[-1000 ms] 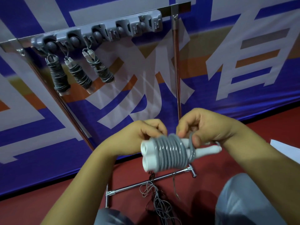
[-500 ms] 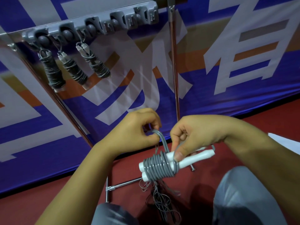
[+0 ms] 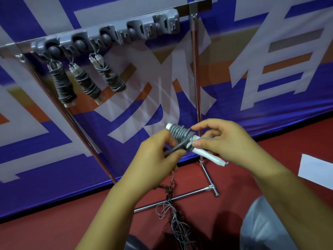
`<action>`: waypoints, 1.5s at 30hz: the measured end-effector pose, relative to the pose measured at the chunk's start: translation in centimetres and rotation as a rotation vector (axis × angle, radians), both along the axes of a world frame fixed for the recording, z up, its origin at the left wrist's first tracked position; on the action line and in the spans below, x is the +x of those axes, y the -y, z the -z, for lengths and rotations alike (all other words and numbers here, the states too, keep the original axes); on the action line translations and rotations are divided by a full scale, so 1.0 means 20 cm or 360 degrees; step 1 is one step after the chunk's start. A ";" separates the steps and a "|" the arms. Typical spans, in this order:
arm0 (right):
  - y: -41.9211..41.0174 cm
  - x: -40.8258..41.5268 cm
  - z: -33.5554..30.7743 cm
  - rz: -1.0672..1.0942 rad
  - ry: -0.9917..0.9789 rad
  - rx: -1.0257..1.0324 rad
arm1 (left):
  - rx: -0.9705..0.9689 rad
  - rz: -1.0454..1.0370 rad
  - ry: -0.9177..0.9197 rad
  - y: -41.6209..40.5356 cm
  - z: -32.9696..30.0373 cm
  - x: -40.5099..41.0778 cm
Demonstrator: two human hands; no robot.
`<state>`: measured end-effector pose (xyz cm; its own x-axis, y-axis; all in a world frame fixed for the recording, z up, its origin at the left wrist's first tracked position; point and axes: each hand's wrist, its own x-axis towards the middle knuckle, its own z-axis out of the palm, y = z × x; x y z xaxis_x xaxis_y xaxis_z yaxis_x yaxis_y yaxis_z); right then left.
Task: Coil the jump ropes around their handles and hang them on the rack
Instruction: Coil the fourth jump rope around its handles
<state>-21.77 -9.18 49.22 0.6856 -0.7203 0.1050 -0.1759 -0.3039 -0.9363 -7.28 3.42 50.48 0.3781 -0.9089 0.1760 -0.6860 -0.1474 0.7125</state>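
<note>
Free rack hooks [image 3: 158, 26] beside hung ropes [image 3: 86, 82]

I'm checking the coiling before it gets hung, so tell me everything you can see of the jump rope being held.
The jump rope has two white, plastic-looking handles side by side, wound with tight grey cord coils over their upper half. It is tilted, butt ends up-left, tapered tips down-right. The left hand pinches a loose grey cord end leading off the coil; the right hand holds the handles near the bare white part, thumb on top. It is held in the air in front of the rack, not hung yet.
</note>
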 end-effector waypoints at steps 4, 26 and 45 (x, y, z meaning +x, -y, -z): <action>-0.02 0.01 0.02 0.0164 0.0286 0.0129 | -0.0097 -0.0003 -0.0545 -0.01 0.05 -0.02; -0.01 0.00 0.00 0.0026 0.0702 0.0702 | -0.0127 0.0366 -0.1211 0.03 0.11 0.08; 0.03 0.00 0.00 -0.0530 0.0641 0.1014 | 0.0182 0.0664 -0.0894 0.07 0.13 0.09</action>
<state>-21.81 -9.80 49.26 0.8710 -0.4905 0.0282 0.2155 0.3300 -0.9190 -5.58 1.92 47.83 0.0000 -0.9988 -0.0487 -0.2348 -0.0473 0.9709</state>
